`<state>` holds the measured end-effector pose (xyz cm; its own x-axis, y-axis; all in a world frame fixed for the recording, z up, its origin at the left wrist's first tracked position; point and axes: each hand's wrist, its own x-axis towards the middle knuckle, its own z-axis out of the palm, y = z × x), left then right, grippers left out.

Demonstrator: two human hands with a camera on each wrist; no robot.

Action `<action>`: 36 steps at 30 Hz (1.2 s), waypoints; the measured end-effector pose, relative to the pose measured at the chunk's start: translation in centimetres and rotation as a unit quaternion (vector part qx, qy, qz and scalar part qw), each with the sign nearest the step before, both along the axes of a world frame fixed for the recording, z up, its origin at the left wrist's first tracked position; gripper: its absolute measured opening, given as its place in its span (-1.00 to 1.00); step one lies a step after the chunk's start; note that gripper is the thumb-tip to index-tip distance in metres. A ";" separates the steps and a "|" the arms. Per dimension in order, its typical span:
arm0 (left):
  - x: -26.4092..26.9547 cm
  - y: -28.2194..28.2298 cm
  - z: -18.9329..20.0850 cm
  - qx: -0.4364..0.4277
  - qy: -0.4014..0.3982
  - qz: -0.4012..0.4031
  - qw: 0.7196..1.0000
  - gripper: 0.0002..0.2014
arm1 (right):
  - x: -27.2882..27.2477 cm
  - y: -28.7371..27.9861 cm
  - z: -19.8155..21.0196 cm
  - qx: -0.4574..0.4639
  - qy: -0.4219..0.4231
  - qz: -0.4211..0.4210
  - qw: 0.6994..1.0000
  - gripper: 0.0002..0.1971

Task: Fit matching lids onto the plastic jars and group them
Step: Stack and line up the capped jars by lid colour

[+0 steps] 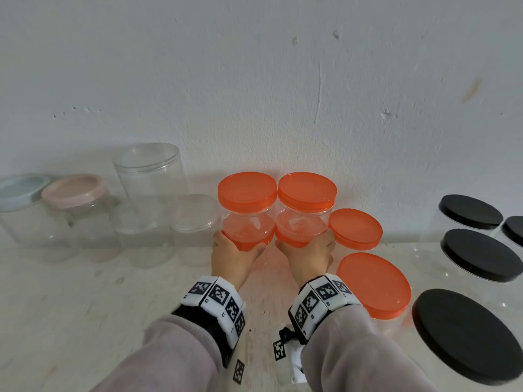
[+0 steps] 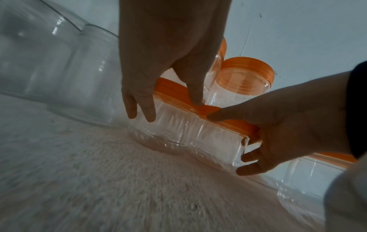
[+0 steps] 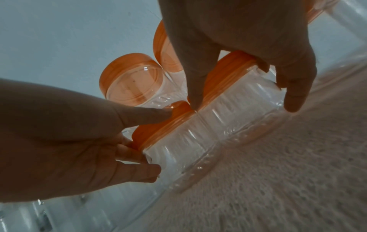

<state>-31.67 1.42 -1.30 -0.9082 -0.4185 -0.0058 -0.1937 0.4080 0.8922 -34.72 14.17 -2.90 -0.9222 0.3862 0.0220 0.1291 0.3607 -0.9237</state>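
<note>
As viewed from the head: left grip (image 1: 235,256) closed round lower left orange-lidded jar (image 1: 254,242), right grip (image 1: 308,253) round lower right orange-lidded jar (image 1: 291,242), side by side on surface (image 1: 85,306). Upper left jar (image 1: 247,219) and upper right jar (image 1: 304,216) stacked on these. Black-lidded jars (image 1: 481,256) at right.

Left wrist: left grip (image 2: 168,55) with thumb on orange lid, fingers (image 2: 149,109) down lower left orange-lidded jar (image 2: 178,130).

Right wrist: right grip (image 3: 238,39) likewise on lower right orange-lidded jar (image 3: 248,100); lids meeting.

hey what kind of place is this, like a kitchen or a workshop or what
Hard to tell; probably a plain home or storage corner. A scuffed white wall, a pale worn tabletop, and only sorted plastic jars: orange-lidded, black-lidded, clear. Nothing shows a kitchen.
</note>
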 end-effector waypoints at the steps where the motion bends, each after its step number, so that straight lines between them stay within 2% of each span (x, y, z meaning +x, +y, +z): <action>1: -0.2 0.1 0.1 -0.004 -0.002 0.001 1.000 -0.15 | -0.1 -0.1 0.0 0.002 -0.003 -0.001 1.000 0.14; 16: -1.0 1.2 0.7 -0.059 -0.023 0.030 0.998 -0.29 | -1.7 -0.4 -0.5 -0.016 -0.029 0.001 0.999 0.09; 24: -0.7 1.1 1.2 -0.062 -0.037 0.024 0.997 -0.29 | -0.5 -0.3 1.3 -0.006 -0.047 0.030 0.998 0.08; 27: -0.5 0.7 1.6 -0.063 -0.028 0.017 0.997 -0.29 | 1.9 -0.7 3.0 -0.010 -0.017 0.039 0.999 -0.01; 30: 0.0 0.3 2.0 -0.069 -0.030 0.008 0.997 -0.29 | 5.7 -0.6 5.0 -0.002 0.060 0.077 0.995 -0.13; 33: 0.9 -0.1 2.3 -0.088 -0.047 -0.007 0.995 -0.30 | 10.2 0.5 7.0 0.022 0.146 0.133 0.980 -0.25; 36: 1.8 -0.2 2.6 -0.105 -0.060 -0.037 0.992 -0.40 | 13.9 2.8 8.9 0.060 0.216 0.167 0.960 -0.47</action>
<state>-29.84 1.25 1.29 -0.9346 -0.3540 -0.0362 -0.2564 0.5996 0.7581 -20.83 17.00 6.03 -0.8887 0.0418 0.4566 -0.3985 0.4220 -0.8143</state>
